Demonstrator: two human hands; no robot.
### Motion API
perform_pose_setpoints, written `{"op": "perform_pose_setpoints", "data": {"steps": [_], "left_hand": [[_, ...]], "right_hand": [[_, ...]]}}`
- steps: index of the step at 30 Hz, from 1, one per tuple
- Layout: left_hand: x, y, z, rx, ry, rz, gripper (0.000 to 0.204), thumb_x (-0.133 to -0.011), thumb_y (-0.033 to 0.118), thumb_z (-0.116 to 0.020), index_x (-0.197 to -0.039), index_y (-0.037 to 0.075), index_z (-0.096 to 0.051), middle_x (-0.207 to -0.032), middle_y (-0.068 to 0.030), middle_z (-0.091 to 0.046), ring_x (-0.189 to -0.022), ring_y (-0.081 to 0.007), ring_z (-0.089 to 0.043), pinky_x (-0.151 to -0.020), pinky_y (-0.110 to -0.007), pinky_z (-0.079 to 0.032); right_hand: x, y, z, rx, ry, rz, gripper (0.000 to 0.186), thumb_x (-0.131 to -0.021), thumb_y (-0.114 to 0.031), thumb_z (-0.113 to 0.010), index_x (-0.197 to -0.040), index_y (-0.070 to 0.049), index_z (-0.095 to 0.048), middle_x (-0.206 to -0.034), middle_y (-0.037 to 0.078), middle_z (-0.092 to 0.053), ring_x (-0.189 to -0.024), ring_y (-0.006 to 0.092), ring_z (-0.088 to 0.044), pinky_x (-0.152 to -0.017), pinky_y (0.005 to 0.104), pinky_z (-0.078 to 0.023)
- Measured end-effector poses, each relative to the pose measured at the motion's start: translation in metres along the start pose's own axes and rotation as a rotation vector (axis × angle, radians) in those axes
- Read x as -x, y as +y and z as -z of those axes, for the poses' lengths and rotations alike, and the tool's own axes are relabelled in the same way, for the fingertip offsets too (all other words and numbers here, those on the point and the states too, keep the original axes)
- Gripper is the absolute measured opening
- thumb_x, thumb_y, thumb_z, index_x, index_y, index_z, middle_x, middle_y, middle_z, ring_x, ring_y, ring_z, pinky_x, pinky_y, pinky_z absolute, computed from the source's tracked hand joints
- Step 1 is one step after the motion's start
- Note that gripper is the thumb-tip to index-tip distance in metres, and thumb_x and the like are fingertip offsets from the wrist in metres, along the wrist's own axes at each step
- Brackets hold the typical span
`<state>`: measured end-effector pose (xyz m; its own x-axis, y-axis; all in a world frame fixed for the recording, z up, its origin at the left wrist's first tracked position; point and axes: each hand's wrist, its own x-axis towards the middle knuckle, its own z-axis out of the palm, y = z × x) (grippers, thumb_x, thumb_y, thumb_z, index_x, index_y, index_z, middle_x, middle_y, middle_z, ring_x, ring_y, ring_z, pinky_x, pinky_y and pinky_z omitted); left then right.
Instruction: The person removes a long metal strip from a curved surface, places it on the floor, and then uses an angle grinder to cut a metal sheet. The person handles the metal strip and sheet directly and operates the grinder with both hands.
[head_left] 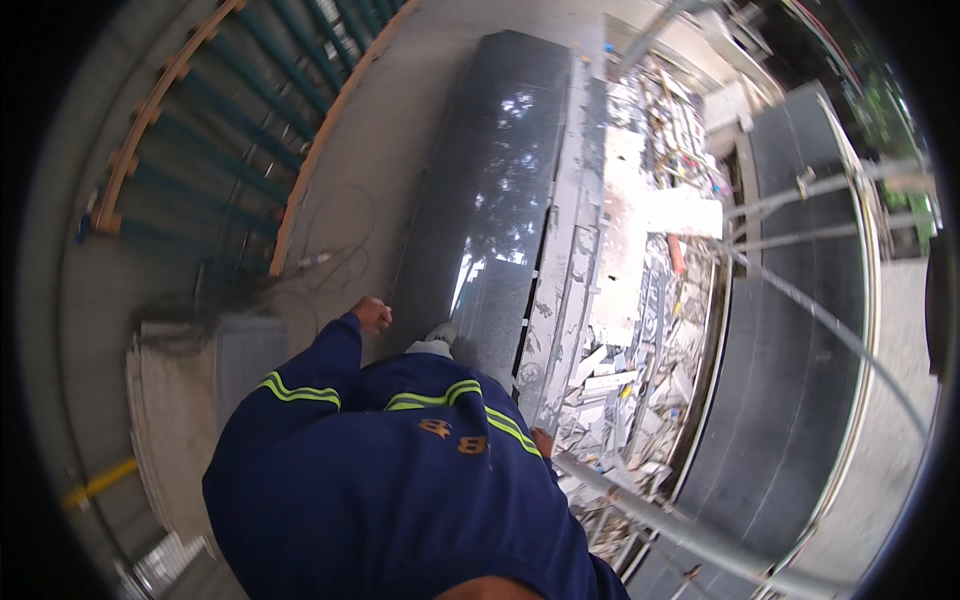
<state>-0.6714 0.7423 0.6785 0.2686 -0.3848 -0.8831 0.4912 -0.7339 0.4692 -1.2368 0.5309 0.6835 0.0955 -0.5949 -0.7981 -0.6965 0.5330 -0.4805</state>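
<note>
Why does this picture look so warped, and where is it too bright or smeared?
In the head view, fisheye distortion bends the orange-edged rack and the rim falls to black; also in the head view, bright reflections streak the glossy dark slab, a pale sheet over the rubble nearly washes out, and the grey panel's top edge looks smeared.

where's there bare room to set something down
The middle slab looks bare, as does the floor between it and the rack, beyond the cable. Scrap crowds the strip right of the slab.
</note>
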Motion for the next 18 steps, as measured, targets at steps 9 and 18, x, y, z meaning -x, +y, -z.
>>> {"op": "perform_pose_setpoints", "data": {"steps": [9,18], "left_hand": [[0.097,-0.15,-0.021,0.611,0.446,0.094,0.022,-0.091,0.029,-0.073,-0.095,0.008,-0.066,-0.09,-0.004,-0.07,-0.082,-0.0242,-0.069,-0.071,-0.041,-0.056],[0.111,-0.356,-0.213,-0.848,0.174,-0.009,0.035,-0.091,0.035,-0.054,-0.105,0.009,-0.074,-0.102,-0.0192,-0.073,-0.089,-0.0358,-0.071,-0.08,-0.046,-0.057]], "right_hand": [[-0.114,-0.088,0.043,0.278,-0.283,0.099,0.032,-0.096,-0.027,-0.055,-0.12,-0.006,-0.062,-0.095,0.015,-0.072,-0.081,0.0277,-0.073,-0.06,0.0415,-0.057],[-0.179,-0.254,0.056,0.247,-0.278,0.145,0.043,-0.098,-0.03,-0.053,-0.133,-0.005,-0.055,-0.115,0.019,-0.07,-0.097,0.0333,-0.071,-0.078,0.0504,-0.055]]}}
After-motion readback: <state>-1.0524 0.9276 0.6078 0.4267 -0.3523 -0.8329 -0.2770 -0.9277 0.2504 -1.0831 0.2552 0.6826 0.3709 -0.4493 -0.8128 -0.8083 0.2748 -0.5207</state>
